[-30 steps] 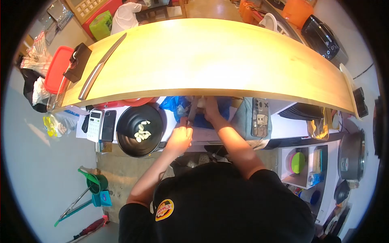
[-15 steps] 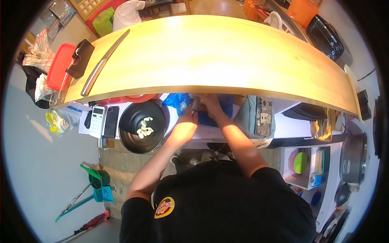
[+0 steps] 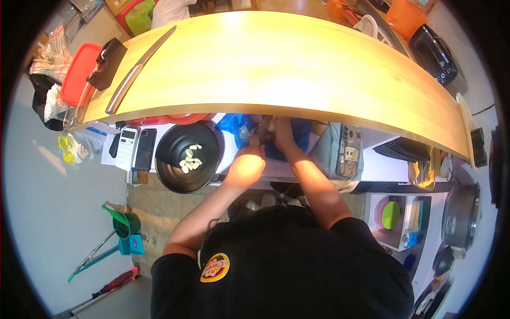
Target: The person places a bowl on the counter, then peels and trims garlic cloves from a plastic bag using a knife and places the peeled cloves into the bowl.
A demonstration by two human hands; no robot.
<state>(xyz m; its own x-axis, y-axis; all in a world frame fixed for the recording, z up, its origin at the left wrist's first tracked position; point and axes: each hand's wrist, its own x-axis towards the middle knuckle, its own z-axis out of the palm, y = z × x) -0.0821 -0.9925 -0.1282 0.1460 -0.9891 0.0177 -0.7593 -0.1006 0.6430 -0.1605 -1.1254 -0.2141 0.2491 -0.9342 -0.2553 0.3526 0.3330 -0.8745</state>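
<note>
My left hand [image 3: 253,152] and my right hand [image 3: 283,136] are close together just under the front edge of the wooden counter [image 3: 255,69]. Both look closed, with fingers curled toward each other. Whatever lies between them is too small and shaded to make out. Around and behind them is a crumpled blue plastic bag [image 3: 229,123], partly hidden by the counter. To the left of my hands, a black bowl [image 3: 172,154] holds several pale, peeled garlic cloves [image 3: 190,164].
A knife [image 3: 139,72] lies on the counter's left part. Left of the bowl are a calculator [image 3: 126,150] and a dark phone [image 3: 145,149]. Another phone [image 3: 348,151] rests on grey cloth [image 3: 324,151] at right. Dark stacked plates [image 3: 401,149] sit farther right.
My hands stay together by the blue bag, their fingers shifting slightly. My left wrist has turned and moved a little right. The whole view has tilted slightly.
</note>
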